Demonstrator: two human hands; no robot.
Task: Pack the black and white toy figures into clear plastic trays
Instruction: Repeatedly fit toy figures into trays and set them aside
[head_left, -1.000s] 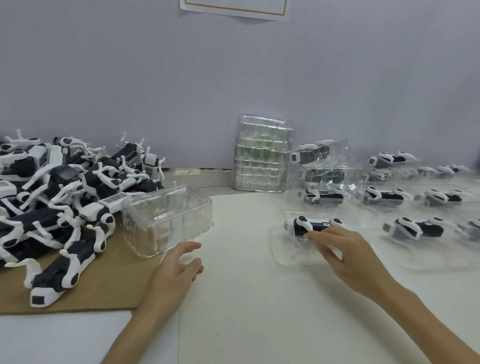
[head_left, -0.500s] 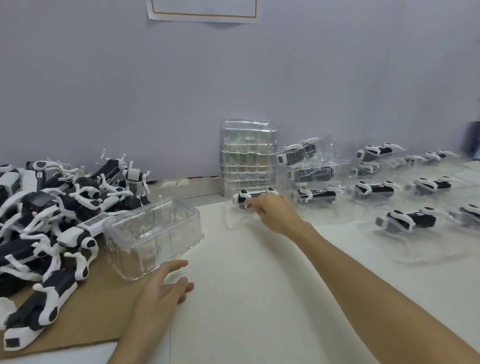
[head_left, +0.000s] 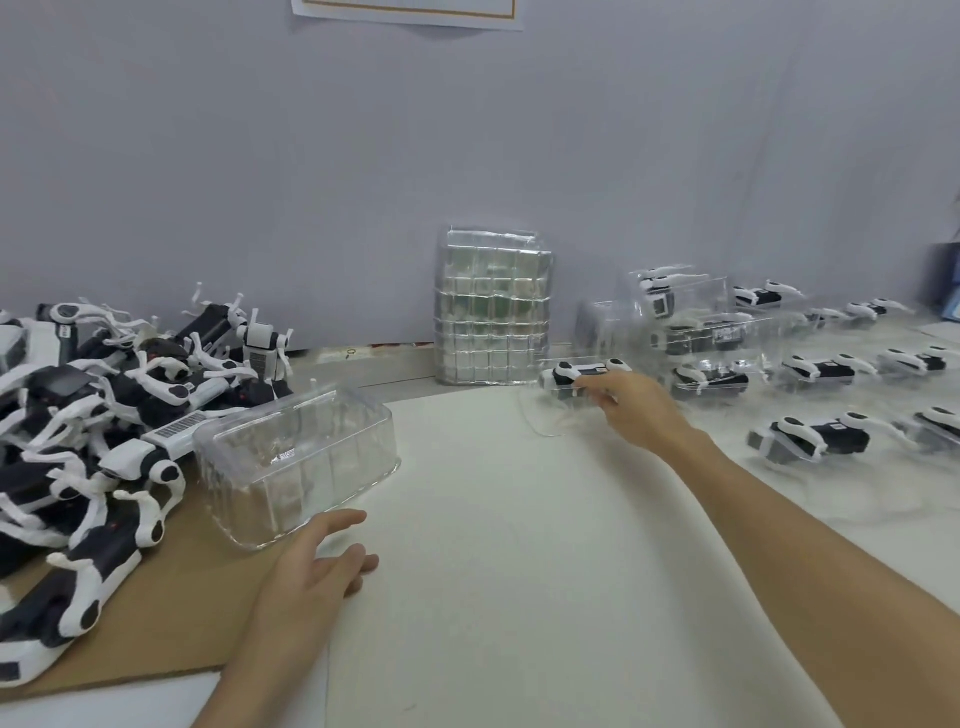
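toy figures (head_left: 104, 415): black and white
trays (head_left: 296, 457): clear
cardboard (head_left: 171, 623): brown
wall (head_left: 467, 156): pale grey-lilac

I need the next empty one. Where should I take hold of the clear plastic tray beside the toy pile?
Take the clear rectangular plastic tray by its near right corner, from the front right. It seems to lie mouth down, walls exposed, and black and white toy figures crowd its left side.

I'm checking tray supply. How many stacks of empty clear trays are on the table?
2. The upright stack stands against the wall; the second stack lies beside the left hand, partly on the cardboard. Others may be hidden behind the packed trays at right.
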